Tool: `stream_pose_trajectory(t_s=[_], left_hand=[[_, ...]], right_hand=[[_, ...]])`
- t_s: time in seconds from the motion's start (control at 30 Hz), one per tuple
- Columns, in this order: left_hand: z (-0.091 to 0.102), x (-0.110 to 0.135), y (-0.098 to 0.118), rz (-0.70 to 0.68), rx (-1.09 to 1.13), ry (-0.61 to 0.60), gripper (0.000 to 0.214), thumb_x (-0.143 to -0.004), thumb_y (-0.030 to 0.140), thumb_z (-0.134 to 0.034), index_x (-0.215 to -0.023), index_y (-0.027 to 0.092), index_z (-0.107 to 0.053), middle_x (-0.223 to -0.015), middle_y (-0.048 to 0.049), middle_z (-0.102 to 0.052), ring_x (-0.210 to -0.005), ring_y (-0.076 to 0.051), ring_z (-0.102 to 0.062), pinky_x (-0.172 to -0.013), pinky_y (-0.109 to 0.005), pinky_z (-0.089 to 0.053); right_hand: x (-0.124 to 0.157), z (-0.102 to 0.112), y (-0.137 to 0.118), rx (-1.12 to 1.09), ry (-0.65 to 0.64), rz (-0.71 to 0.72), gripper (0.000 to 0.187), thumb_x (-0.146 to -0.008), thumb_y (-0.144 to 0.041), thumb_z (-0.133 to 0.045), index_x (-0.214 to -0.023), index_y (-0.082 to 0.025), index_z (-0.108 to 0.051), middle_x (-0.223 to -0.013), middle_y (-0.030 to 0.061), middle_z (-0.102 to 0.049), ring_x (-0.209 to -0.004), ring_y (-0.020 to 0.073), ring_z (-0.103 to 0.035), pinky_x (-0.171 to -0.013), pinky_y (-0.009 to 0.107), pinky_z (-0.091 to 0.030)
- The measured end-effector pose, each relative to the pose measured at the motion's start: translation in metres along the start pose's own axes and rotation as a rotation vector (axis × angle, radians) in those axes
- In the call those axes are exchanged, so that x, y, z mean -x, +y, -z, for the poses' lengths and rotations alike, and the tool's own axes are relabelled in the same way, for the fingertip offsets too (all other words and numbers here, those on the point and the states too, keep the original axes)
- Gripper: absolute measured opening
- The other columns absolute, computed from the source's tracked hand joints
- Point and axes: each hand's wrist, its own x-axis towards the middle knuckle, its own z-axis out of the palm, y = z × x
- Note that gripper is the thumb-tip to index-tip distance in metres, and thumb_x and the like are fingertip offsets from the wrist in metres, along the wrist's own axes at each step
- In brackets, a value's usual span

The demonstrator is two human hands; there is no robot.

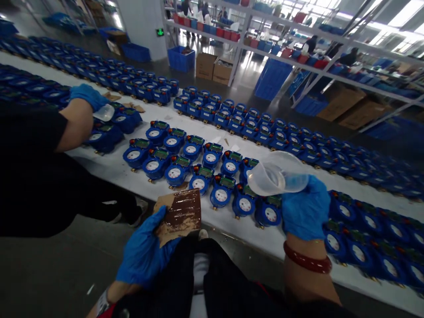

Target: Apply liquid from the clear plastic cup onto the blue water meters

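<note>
In a blue glove, my left hand (142, 251) grips a piece of cardboard (180, 214) whose upper face looks wet and dark brown with pale streaks. My right hand (306, 207), gloved too, is closed round a clear plastic cup (274, 174). The cup is tilted over the right end of a group of blue water meters (198, 176). These meters have white round dials and green circuit boards on top. What the cup contains, if anything, I cannot make out.
At the left, a co-worker's gloved hand (88, 96) holds another clear cup (104, 113) above more meters. Long rows of meters (238, 119) line the far side of the white table (132, 183). Beyond stand cardboard boxes (213, 68), blue crates (181, 57) and shelving.
</note>
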Motion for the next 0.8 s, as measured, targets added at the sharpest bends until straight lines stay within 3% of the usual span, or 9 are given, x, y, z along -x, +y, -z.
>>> stream_pose_trajectory(t_s=[0.2, 0.33, 0.43, 0.63, 0.8], left_hand=[[-0.003, -0.018, -0.023, 0.015, 0.029, -0.021, 0.044, -0.105, 0.011, -0.053, -0.149, 0.011, -0.060, -0.091, -0.0143, -0.088, -0.077, -0.032, -0.087, -0.066, -0.042, -0.074], [-0.010, -0.017, -0.034, 0.077, 0.032, -0.006, 0.047, -0.106, 0.016, -0.051, -0.152, 0.006, -0.057, -0.097, -0.0210, -0.087, -0.079, -0.036, -0.087, -0.061, -0.045, -0.073], [-0.015, -0.013, -0.037, 0.090, 0.042, 0.043, 0.049, -0.108, 0.015, -0.046, -0.156, 0.006, -0.053, -0.096, -0.0204, -0.087, -0.075, -0.035, -0.086, -0.058, -0.043, -0.073], [-0.014, -0.016, -0.031, 0.113, 0.049, 0.010, 0.052, -0.109, 0.014, -0.046, -0.160, 0.011, -0.047, -0.087, -0.0143, -0.087, -0.070, -0.033, -0.085, -0.059, -0.042, -0.073], [-0.015, -0.016, -0.023, 0.097, 0.060, 0.007, 0.051, -0.109, 0.013, -0.045, -0.159, 0.011, -0.047, -0.090, -0.0148, -0.087, -0.072, -0.032, -0.086, -0.062, -0.040, -0.074]], right_hand=[[-0.043, 0.025, 0.031, 0.369, 0.156, -0.021, 0.016, -0.072, -0.019, -0.075, -0.069, -0.023, -0.060, -0.078, 0.0095, -0.065, -0.075, 0.0224, -0.051, -0.083, 0.047, -0.044], [-0.063, 0.029, 0.036, 0.489, 0.143, -0.112, 0.026, -0.070, -0.014, -0.076, -0.065, -0.025, -0.053, -0.069, 0.0056, -0.057, -0.070, 0.0207, -0.047, -0.079, 0.047, -0.040], [-0.074, 0.032, 0.034, 0.565, 0.120, -0.170, 0.034, -0.065, -0.015, -0.077, -0.061, -0.027, -0.045, -0.064, 0.0019, -0.050, -0.068, 0.0207, -0.047, -0.077, 0.047, -0.040], [-0.079, 0.036, 0.035, 0.643, 0.070, -0.091, 0.028, -0.063, -0.025, -0.069, -0.064, -0.027, -0.041, -0.065, 0.0003, -0.043, -0.065, 0.0216, -0.045, -0.073, 0.044, -0.043], [-0.072, 0.034, 0.037, 0.694, -0.112, 0.008, 0.022, -0.085, -0.042, -0.054, -0.072, -0.030, -0.041, -0.072, 0.0067, -0.048, -0.072, 0.0309, -0.054, -0.072, 0.046, -0.040]])
